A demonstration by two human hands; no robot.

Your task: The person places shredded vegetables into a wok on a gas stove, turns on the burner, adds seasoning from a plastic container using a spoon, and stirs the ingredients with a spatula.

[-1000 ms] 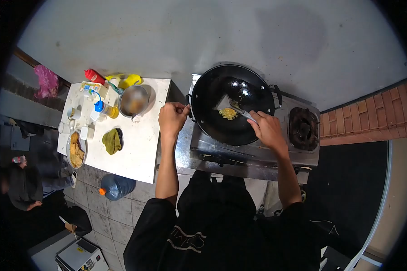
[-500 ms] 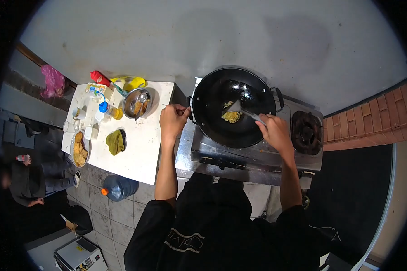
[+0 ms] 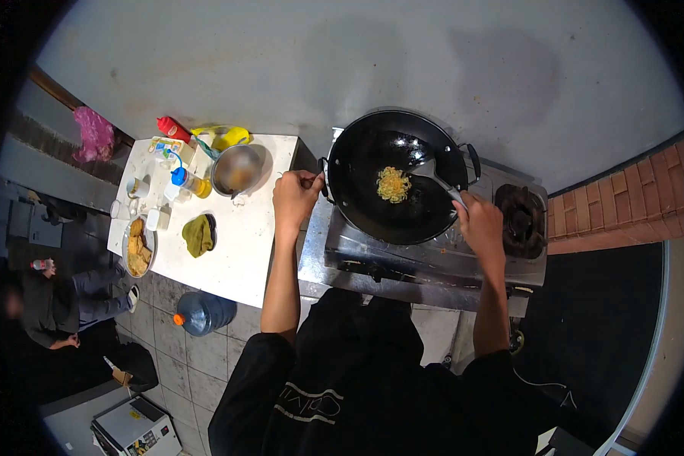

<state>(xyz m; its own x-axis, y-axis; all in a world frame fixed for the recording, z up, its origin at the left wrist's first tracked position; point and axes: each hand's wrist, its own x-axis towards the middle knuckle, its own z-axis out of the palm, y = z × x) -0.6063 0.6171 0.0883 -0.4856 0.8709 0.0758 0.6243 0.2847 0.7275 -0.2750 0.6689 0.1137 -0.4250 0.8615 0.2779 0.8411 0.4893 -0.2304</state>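
A black wok [image 3: 365, 220] rests on the left side of the metal stove [image 3: 433, 266]. My left hand [image 3: 295, 199] is closed on the wok's left handle. In my right hand [image 3: 479, 220] is the handle of a spatula [image 3: 431, 173], whose blade lies inside the wok, right of the food. The yellowish chopped food [image 3: 394, 185] forms a small heap near the wok's middle. Dark, shiny wok surface shows around and above the heap.
The white table [image 3: 235, 258] at left holds a metal bowl [image 3: 237, 170], a green cloth [image 3: 198, 235], bottles and a plate of food [image 3: 138, 247]. A water jug [image 3: 204, 313] lies on the floor. A bare burner [image 3: 520, 221] is at right. Another person [image 3: 45, 304] is at far left.
The spatula has moved right, off the food, and my right hand has shifted right with it. The food heap looks more spread out. My left hand stays at the wok's handle.
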